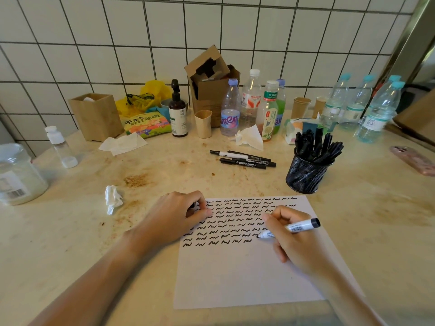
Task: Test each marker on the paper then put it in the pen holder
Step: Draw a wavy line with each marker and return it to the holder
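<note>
A white sheet of paper (247, 274) lies in front of me, its upper half filled with rows of black squiggles. My right hand (289, 238) grips a white marker (299, 227) with a black end, tip down on the paper at the right end of the squiggle rows. My left hand (176, 215) rests curled on the sheet's upper left corner, pinching a small black thing, likely the marker's cap. A black mesh pen holder (306, 175) full of black markers stands behind the paper to the right. Three loose markers (244, 159) lie on the counter behind the sheet.
Water bottles (367, 107), drink bottles (251, 102), paper cups, a cardboard box (211, 78), a brown pump bottle (177, 109) and tissues line the tiled wall. A crumpled tissue (113, 198) lies left of the paper. A jar (18, 175) stands far left, a phone (414, 160) far right.
</note>
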